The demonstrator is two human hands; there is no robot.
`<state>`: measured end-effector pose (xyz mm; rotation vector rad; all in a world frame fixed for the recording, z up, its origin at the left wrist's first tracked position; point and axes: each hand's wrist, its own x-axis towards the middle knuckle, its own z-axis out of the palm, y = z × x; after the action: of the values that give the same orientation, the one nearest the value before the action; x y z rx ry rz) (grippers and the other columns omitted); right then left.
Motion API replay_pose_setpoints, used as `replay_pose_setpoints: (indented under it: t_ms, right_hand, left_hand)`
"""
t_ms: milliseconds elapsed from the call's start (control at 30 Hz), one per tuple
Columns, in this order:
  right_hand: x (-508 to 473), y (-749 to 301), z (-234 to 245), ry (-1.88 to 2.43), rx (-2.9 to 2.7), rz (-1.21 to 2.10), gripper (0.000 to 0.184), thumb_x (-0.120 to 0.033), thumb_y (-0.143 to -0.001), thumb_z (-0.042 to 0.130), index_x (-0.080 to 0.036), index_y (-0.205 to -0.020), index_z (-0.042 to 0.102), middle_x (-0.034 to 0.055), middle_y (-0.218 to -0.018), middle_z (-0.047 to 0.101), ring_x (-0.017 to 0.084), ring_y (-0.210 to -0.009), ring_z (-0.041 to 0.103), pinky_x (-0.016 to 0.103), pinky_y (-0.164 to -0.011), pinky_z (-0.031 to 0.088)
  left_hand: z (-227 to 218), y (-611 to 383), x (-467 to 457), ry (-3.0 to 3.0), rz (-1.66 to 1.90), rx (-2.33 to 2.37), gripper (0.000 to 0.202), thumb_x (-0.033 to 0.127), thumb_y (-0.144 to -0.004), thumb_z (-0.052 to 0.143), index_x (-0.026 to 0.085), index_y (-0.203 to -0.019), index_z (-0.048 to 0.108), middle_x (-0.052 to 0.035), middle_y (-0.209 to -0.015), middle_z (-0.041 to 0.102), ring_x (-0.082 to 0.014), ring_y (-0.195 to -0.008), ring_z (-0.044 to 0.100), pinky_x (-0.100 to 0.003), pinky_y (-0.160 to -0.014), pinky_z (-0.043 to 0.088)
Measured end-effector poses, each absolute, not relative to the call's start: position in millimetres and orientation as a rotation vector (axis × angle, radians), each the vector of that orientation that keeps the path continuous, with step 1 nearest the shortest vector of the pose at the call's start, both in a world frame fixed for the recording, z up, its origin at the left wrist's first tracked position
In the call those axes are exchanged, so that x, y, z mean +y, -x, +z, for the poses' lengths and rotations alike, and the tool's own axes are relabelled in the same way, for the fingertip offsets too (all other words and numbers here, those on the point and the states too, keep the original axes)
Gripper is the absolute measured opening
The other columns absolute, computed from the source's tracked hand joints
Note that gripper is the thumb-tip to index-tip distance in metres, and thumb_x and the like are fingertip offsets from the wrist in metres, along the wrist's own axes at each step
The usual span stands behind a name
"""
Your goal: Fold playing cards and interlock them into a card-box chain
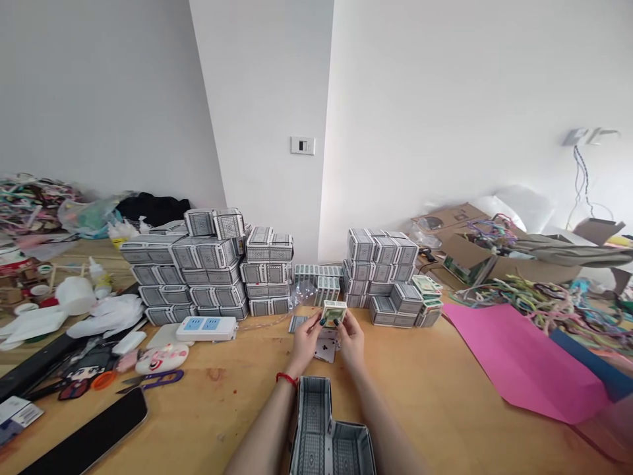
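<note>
My left hand (306,341) and my right hand (351,340) are closed around a small green and cream playing-card box (335,310), one at each side, with the thumbs on its near face. A red cord bracelet circles my left wrist. Just under the box, a face-up playing card (325,351) lies on the table, partly covered. Another card, grey-patterned back up (297,324), is left of my fingers. Between my forearms stands an open, stepped holder (314,412) covered in grey card backs.
Stacked grey card-back blocks rise at left (208,270) and right (380,267), with a row of card boxes (319,271) behind. A power strip (206,328), purple scissors (163,378) and phone (93,432) lie left. Pink paper (524,366) and tangled yarn (554,303) lie right.
</note>
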<state>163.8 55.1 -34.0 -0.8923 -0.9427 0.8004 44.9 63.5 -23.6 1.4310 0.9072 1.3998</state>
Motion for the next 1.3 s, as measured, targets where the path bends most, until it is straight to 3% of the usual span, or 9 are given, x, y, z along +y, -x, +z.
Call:
replay_pose_setpoints:
  t_ms: [233, 433, 733, 1000, 1167, 1300]
  right_hand:
    - [56.0, -168.5, -36.8, 0.814, -0.599, 0.926, 0.035, -0.035, -0.063, 0.065, -0.022, -0.094, 0.052, 0.0025, -0.092, 0.062, 0.017, -0.076, 0.061, 0.030, -0.059, 0.050]
    - [53.6, -172.8, -31.2, 0.638, -0.476, 1.104, 0.037, -0.030, -0.060, 0.069, -0.025, -0.091, 0.050, -0.0003, -0.088, 0.063, 0.017, -0.076, 0.061, 0.035, -0.063, 0.051]
    - [50.5, -167.8, -22.9, 0.593, -0.486, 1.255, 0.039, -0.025, -0.060, 0.071, -0.025, -0.089, 0.046, -0.0016, -0.082, 0.063, 0.015, -0.072, 0.062, 0.033, -0.065, 0.051]
    - [49.9, -176.5, -23.7, 0.771, -0.446, 1.166, 0.048, -0.038, -0.063, 0.065, -0.031, -0.100, 0.035, -0.0044, -0.083, 0.054, 0.014, -0.064, 0.060, 0.032, -0.057, 0.053]
    - [52.8, -177.4, -27.2, 0.837, -0.458, 1.087, 0.037, -0.038, -0.061, 0.065, -0.026, -0.086, 0.039, -0.0044, -0.075, 0.051, 0.014, -0.062, 0.058, 0.029, -0.052, 0.053]
    - [55.8, -176.9, -31.3, 0.858, -0.453, 0.984, 0.034, -0.040, -0.063, 0.062, -0.027, -0.086, 0.040, -0.0043, -0.076, 0.052, 0.014, -0.063, 0.058, 0.027, -0.050, 0.052]
  left_hand:
    - [-27.9, -42.1, 68.2, -1.491, 1.505, 1.084, 0.035, 0.023, -0.074, 0.054, 0.022, -0.109, 0.056, -0.0073, -0.117, 0.056, -0.0202, -0.111, 0.049, -0.035, -0.090, 0.041]
    - [-32.3, -45.3, 70.2, -1.608, 1.419, 1.193, 0.040, 0.031, -0.070, 0.060, 0.017, -0.107, 0.054, -0.0089, -0.101, 0.061, -0.0211, -0.096, 0.056, -0.036, -0.083, 0.043]
    - [-29.0, -44.1, 65.5, -1.760, 1.265, 1.208, 0.023, 0.032, -0.076, 0.051, 0.017, -0.092, 0.058, -0.0069, -0.087, 0.066, -0.0203, -0.079, 0.060, -0.031, -0.066, 0.045]
    - [-24.0, -44.9, 60.9, -1.870, 1.256, 1.215, 0.019, 0.026, -0.075, 0.052, 0.020, -0.091, 0.060, -0.0039, -0.087, 0.065, -0.0190, -0.083, 0.058, -0.031, -0.073, 0.043]
    - [-24.8, -45.9, 60.8, -1.872, 1.263, 1.199, 0.023, 0.027, -0.075, 0.051, 0.021, -0.095, 0.061, -0.0054, -0.092, 0.066, -0.0200, -0.087, 0.059, -0.032, -0.075, 0.044]
    - [-27.1, -46.5, 62.1, -1.852, 1.287, 1.203, 0.023, 0.028, -0.075, 0.051, 0.021, -0.094, 0.062, -0.0060, -0.091, 0.067, -0.0206, -0.084, 0.060, -0.033, -0.075, 0.045]
